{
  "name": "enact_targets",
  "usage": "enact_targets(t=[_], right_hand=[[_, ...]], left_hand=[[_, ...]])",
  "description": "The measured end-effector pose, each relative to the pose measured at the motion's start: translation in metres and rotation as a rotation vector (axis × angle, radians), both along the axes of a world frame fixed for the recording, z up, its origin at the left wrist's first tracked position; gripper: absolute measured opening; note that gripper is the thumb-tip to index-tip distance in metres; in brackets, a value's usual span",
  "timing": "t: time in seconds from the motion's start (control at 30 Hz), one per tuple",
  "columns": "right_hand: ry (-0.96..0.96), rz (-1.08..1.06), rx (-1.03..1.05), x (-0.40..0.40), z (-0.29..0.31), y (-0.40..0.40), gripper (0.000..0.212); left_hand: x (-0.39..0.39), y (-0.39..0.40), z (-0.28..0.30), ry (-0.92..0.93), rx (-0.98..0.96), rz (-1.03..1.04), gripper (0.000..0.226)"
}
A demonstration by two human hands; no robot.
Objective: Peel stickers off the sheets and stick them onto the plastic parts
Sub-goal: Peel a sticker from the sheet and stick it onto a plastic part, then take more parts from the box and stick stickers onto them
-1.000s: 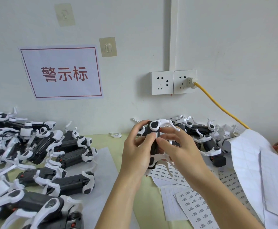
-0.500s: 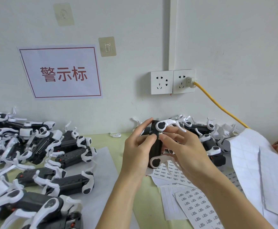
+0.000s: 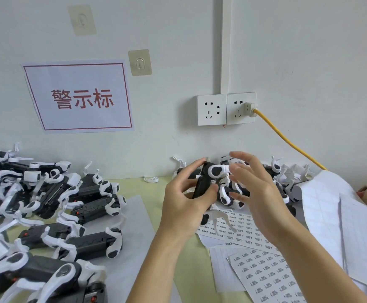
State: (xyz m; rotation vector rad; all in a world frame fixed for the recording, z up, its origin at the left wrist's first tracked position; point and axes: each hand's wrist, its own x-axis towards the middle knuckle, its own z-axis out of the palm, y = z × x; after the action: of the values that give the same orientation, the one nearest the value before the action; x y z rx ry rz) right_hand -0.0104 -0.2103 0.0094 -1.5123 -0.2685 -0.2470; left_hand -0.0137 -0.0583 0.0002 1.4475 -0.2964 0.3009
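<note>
Since half a second ago the right hand (image 3: 259,193) has lifted off the plastic part (image 3: 206,182) and now hovers just beside it with fingers spread and holding nothing, while the left hand (image 3: 184,206) still grips the black body of that part upright above the table (image 3: 191,270). On the left lies a pile of black and white parts (image 3: 53,206); I judge these are the finished ones. On the wall the sign (image 3: 80,97) reads 警示标 in red. I think one sticker has just been pressed on, so the next move calls for putting this part down and peeling a new sticker from the sticker sheets (image 3: 263,276) under the right forearm. Their small print is too fine to read. Blank sheets (image 3: 331,215) lie at the right.
</note>
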Motion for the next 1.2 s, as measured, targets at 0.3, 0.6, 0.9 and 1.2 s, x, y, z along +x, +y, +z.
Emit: enact_targets(t=[0.3,0.6,0.9,1.2], right_hand=[[-0.032,0.091,-0.005,-0.002,-0.001,0.005,0.035],[0.052,-0.168,0.262,0.003,-0.001,0.016,0.035],[0.208,0.048,0.244,-0.004,0.008,0.010,0.047],[0.345,0.122,-0.373,-0.017,0.022,-0.025,0.067]], left_hand=[[0.003,0.003,-0.003,-0.064,0.188,-0.130,0.053],[0.011,0.005,-0.004,0.327,-0.196,-0.032,0.059],[0.014,0.007,-0.002,0.075,-0.301,0.077,0.056],[0.017,0.010,-0.004,0.132,-0.271,0.142,0.041]])
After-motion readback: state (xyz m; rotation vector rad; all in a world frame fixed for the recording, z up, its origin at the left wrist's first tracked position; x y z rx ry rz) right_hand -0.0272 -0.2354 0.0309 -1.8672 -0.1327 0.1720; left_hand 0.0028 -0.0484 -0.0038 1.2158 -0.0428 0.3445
